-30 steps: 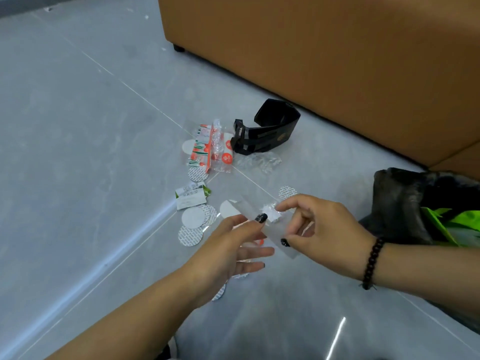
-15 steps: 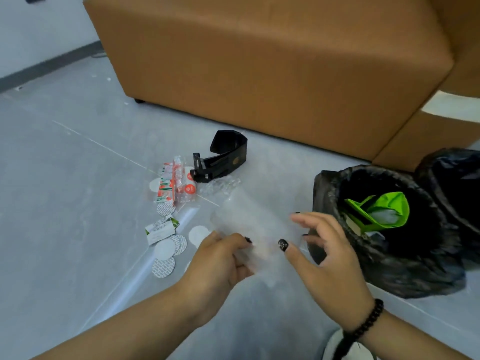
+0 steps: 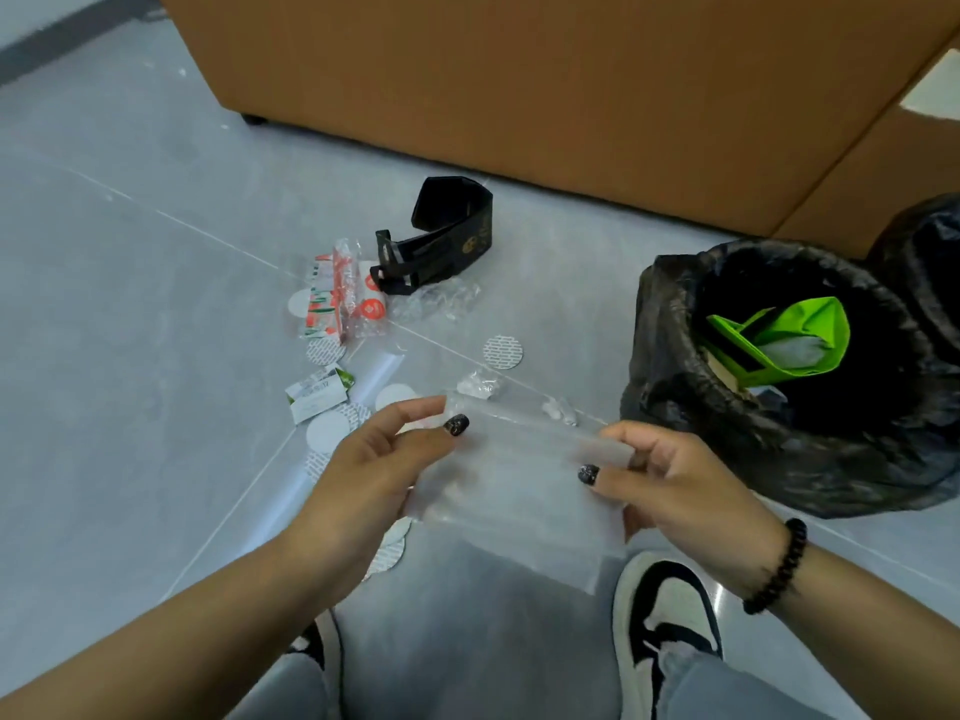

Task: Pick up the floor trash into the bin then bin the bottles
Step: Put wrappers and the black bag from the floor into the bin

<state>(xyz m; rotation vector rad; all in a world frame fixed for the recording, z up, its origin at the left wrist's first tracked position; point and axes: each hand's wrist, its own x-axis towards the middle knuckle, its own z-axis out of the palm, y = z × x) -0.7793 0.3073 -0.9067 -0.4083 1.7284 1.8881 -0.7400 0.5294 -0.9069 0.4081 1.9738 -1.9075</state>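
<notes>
My left hand (image 3: 374,470) and my right hand (image 3: 675,485) both pinch the top edge of a clear plastic bag (image 3: 514,491), stretched between them low over the floor. To the right stands the bin (image 3: 675,366), lined with a black bag and holding a green carton (image 3: 784,340). Trash lies on the grey floor beyond my hands: a black cardboard sleeve (image 3: 441,236), red-and-white wrappers (image 3: 343,298), crumpled clear film (image 3: 436,304), a white-green label (image 3: 317,394), several round foil seals (image 3: 503,351). No bottle is in sight.
A brown sofa (image 3: 571,85) walls off the back. A second black bag (image 3: 924,262) sits behind the bin at the right edge. My two black-and-white shoes (image 3: 665,621) stand on the floor below my hands.
The view has tilted down, showing my shoes. Both hands now grip the clear bag and hold it stretched out; half a second ago the right hand was open beside it.
</notes>
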